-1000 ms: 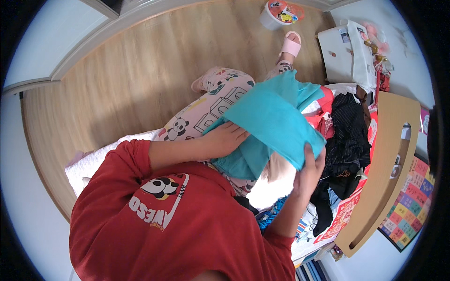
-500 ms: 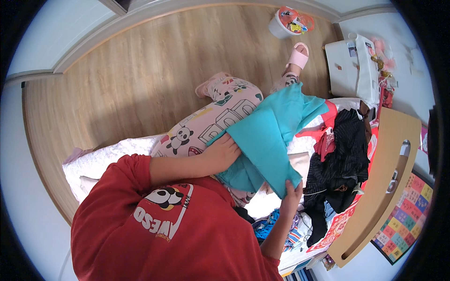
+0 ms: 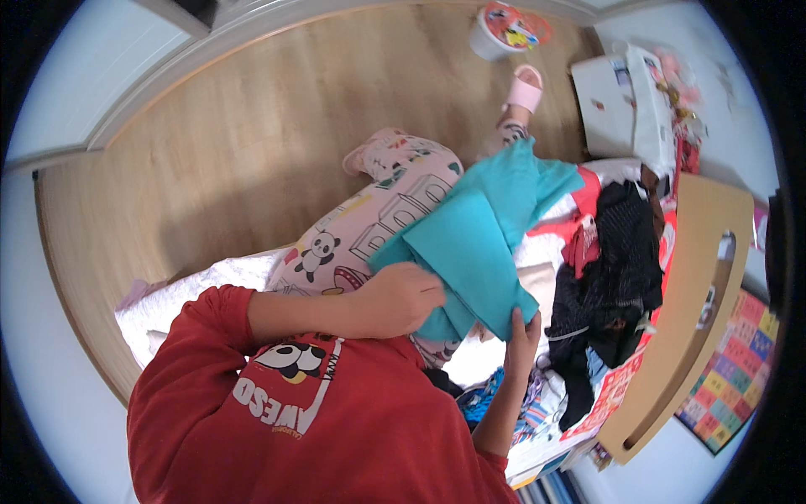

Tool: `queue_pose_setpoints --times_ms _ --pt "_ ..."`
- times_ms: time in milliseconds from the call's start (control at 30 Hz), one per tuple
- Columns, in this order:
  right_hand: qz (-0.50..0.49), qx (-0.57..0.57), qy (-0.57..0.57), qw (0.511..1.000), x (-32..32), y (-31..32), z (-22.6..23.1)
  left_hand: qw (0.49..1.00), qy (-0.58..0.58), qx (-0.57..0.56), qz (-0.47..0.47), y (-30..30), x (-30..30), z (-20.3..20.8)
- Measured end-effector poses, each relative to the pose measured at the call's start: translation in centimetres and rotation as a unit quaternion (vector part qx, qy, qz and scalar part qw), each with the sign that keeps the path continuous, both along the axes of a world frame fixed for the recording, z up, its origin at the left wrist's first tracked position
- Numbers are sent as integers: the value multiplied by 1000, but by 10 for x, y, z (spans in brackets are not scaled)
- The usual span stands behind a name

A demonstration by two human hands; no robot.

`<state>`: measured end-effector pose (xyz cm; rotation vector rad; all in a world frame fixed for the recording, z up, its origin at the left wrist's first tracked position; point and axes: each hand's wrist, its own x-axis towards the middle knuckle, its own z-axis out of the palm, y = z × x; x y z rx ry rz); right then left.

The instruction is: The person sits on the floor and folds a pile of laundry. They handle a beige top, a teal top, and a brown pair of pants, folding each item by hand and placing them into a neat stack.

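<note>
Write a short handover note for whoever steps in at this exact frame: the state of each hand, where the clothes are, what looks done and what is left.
Left hand: closed on the near edge of the teal garment, pressing it over the lap.
Right hand: grip on the garment's lower right corner, fingers curled under the fold.
Teal garment: partly folded, layers doubled over, upper end loose toward the pink slipper.
Pile of clothes: black, red and white pieces heaped at the right, beside the curved wooden board.
Done: first folds. Left: probably finishing the fold; the heap looks unsorted.

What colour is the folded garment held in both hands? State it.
Plain teal-blue garment, no pattern, best seen in the head view, held between the left hand and right hand.
</note>
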<state>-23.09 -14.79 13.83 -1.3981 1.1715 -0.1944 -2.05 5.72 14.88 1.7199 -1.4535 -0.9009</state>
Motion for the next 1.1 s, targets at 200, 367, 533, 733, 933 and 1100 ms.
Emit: queue_pose_setpoints --times_ms 200,367,533,733,933,1100 --pt "-5 -62 -8 998 -2 2 8 965 -188 -156 98 -78 22 -34" --pt "-60 -66 43 995 -3 8 -9 952 -280 -59 111 -90 16 -39" --pt "-121 11 14 993 -9 6 -24 958 -240 -154 -30 -102 -18 -36" --pt "-60 -65 1 996 6 5 0 971 -173 -150 -72 -100 -20 -37" --pt "173 -100 -111 974 73 30 20 971 55 -100 209 -59 11 -36" --pt "212 -223 -90 947 78 21 5 946 -34 47 320 -17 33 -19"
